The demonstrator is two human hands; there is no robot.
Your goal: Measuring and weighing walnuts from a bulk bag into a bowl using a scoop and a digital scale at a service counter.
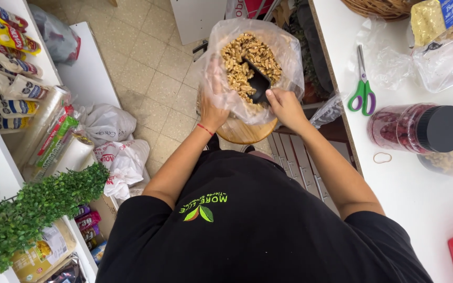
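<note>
1. Overhead, the white counter (410, 199) fills the right side, its edge running down from the top of the view.
2. A clear plastic bag (284, 50) of walnut halves (242, 57) sits open on a round wooden stool (247, 131) over the tiled floor, straight ahead of the person in the black shirt.
3. Both forearms stretch forward from the body and converge on the bag, elbows bent outward.
4. The left hand (213, 107) is pressed flat against the bag's near-left side, fingers spread upward and seen through the plastic, holding the wall up; a thin red band circles the wrist.
5. The right hand (284, 105) is curled over the bag's near rim, fingers closed around the handle of a black scoop (259, 84), whose bowl is sunk in the nuts.
6. On the counter, well apart from the hands, a jar with a black lid (420, 128) lies on its side, dark red pieces inside.
7. Green-handled scissors (362, 91) lie beyond it, blades pointing away.
8. A rubber band (382, 157) lies just in front of the jar.
</note>
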